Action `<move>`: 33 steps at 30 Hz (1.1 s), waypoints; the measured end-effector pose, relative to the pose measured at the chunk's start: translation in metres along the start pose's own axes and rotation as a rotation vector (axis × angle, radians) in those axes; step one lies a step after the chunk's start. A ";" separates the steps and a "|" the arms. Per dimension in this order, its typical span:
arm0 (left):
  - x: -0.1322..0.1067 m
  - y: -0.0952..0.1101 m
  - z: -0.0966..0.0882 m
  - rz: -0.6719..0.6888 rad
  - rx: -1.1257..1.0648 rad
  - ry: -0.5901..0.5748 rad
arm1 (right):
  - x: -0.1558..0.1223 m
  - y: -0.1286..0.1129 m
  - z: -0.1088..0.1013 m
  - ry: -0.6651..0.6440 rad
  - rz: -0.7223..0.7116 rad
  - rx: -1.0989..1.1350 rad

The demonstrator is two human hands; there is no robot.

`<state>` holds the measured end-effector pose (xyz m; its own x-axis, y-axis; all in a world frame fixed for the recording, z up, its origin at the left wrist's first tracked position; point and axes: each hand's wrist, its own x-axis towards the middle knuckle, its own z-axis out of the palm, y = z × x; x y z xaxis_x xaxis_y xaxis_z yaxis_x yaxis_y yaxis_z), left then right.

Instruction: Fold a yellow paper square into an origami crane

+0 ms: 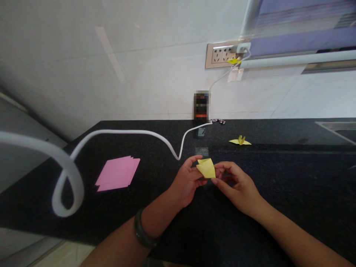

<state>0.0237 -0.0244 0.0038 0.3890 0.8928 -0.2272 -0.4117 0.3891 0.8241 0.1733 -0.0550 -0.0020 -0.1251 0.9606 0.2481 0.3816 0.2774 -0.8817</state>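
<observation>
A small folded yellow paper (207,168) is held up between my two hands over the dark countertop. My left hand (187,180) grips it from the left, its fingers partly behind the paper. At the paper's right lower corner, my right hand (235,185) pinches with thumb and fingertips. The paper is creased, with a pointed flap showing along its top edge. Beyond my right hand, a finished-looking yellow paper crane (240,141) rests on the counter with its wings spread.
Pink paper squares (119,173) lie stacked at the left. A white cable (130,132) loops across the black countertop (178,230) to a phone (201,105) leaning on the wall. A socket panel (222,55) with another yellow folded paper (234,61) is above.
</observation>
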 end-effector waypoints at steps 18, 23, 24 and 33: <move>-0.001 -0.006 -0.002 -0.155 0.038 -0.227 | 0.005 0.005 -0.005 -0.045 0.247 0.426; -0.001 -0.006 -0.001 -0.068 0.146 -0.169 | 0.006 0.003 -0.007 0.018 0.212 0.347; -0.001 -0.007 -0.001 -0.049 0.182 -0.154 | 0.006 0.003 -0.008 0.010 0.214 0.337; -0.006 -0.005 0.009 0.029 0.308 -0.054 | 0.006 0.009 -0.004 -0.035 0.288 0.409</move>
<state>0.0304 -0.0334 0.0058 0.4276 0.8860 -0.1796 -0.1576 0.2687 0.9503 0.1797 -0.0463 -0.0064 -0.1007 0.9943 -0.0362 0.0152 -0.0348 -0.9993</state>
